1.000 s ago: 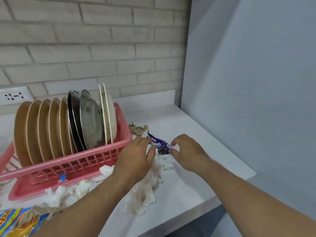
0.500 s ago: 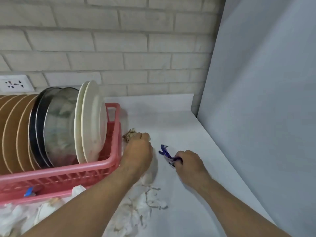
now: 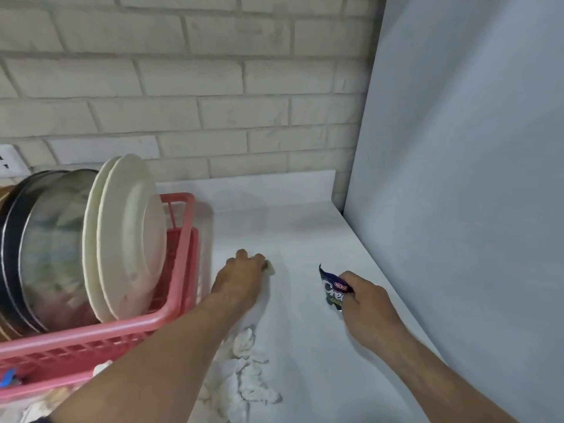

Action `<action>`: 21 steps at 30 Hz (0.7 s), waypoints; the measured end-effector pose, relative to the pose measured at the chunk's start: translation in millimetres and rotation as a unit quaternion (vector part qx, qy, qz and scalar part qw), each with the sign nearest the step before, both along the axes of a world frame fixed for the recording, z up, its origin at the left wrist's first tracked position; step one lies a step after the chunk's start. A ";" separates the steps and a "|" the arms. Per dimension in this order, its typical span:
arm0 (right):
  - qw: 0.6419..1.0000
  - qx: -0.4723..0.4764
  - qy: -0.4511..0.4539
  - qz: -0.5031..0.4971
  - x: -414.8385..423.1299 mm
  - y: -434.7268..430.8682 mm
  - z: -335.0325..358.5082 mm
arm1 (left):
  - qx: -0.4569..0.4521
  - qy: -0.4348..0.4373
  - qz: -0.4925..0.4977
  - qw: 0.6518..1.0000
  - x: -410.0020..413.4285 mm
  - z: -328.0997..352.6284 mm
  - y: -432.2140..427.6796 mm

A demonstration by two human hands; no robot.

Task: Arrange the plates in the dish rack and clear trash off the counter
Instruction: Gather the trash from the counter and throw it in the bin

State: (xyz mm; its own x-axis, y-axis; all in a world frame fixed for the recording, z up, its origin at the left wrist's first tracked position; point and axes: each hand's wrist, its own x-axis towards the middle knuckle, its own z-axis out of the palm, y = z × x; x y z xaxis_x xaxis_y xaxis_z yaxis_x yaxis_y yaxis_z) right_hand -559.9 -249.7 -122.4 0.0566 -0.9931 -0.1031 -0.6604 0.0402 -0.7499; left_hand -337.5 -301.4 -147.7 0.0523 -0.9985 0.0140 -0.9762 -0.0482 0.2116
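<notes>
A pink dish rack [image 3: 171, 314] stands at the left on the white counter [image 3: 305, 233], with white plates [image 3: 128, 236] and steel plates [image 3: 48, 248] upright in it. My left hand [image 3: 241, 282] is closed over a small brown crumpled scrap [image 3: 270, 267] just right of the rack; only a bit of the scrap shows past my fingers. My right hand [image 3: 363, 303] grips a dark blue snack wrapper [image 3: 332, 290], lifted a little off the counter. White crumpled tissue [image 3: 244, 380] lies under my left forearm.
A grey panel [image 3: 457, 178] walls off the counter's right side and a brick wall [image 3: 213, 87] stands behind. More white tissue [image 3: 33, 407] lies in front of the rack. A wall socket [image 3: 9, 161] shows at the far left.
The camera has turned right and closer. My left hand went from the wrapper to the brown scrap by the rack and closed on it. My right hand took the blue wrapper and pulled it right.
</notes>
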 end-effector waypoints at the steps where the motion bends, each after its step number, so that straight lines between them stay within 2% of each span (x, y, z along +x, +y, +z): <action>1: 1.000 -0.003 -0.009 0.001 2.5 0.9 3.7 | -0.018 0.019 0.000 1.000 -0.3 3.5 1.7; 5: 0.998 0.000 -0.054 -0.011 17.2 1.8 8.9 | -0.071 0.171 0.022 0.982 -0.1 22.9 9.4; 7: 0.999 -0.009 -0.033 -0.029 25.5 2.3 7.4 | -0.118 0.236 0.040 0.964 1.9 35.3 16.1; 9: 0.999 -0.024 -0.018 -0.026 34.0 5.4 6.9 | -0.140 0.236 0.056 0.960 2.7 46.9 27.9; 12: 0.996 0.005 -0.082 -0.021 45.1 15.5 10.8 | -0.141 0.238 0.056 0.960 5.7 57.3 42.0; 16: 0.993 0.026 -0.116 -0.025 55.9 35.4 15.7 | -0.134 0.234 -0.015 0.963 9.2 66.2 63.9; 21: 0.999 -0.025 -0.031 -0.004 69.3 71.1 17.8 | -0.191 0.295 -0.077 0.933 17.4 83.5 103.0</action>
